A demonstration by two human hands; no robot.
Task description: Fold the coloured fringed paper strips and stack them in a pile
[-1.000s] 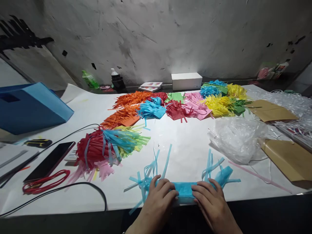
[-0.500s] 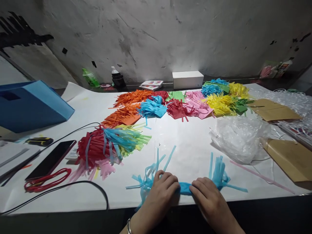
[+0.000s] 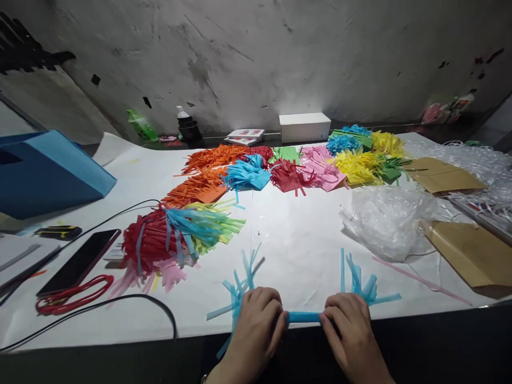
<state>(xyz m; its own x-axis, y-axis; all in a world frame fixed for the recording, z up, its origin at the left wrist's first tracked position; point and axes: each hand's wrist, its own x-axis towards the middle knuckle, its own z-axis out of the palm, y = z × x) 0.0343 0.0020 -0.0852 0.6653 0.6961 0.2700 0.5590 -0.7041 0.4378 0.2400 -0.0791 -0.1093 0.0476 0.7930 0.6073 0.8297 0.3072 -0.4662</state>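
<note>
A blue tissue paper tassel lies across the front edge of the white paper, its middle rolled into a narrow tube. My left hand is closed around the left part of the roll, with loose fringe strips fanning out beyond the knuckles. On the other side my right hand pinches the roll, and more blue strips stick out behind it. Between the two hands a short, smooth stretch of the tube shows. The fingertips of both hands are partly hidden underneath.
Fringed tassels in red, blue and green lie at left, beside a phone and red cord. More coloured fringed bundles line the back. Clear plastic and brown envelopes sit at right; a black cable curves at front left.
The visible middle of the blue tissue has become narrower and smoother. My hands have shifted slightly towards me and farther apart, and the fringe ends have moved with them.
</note>
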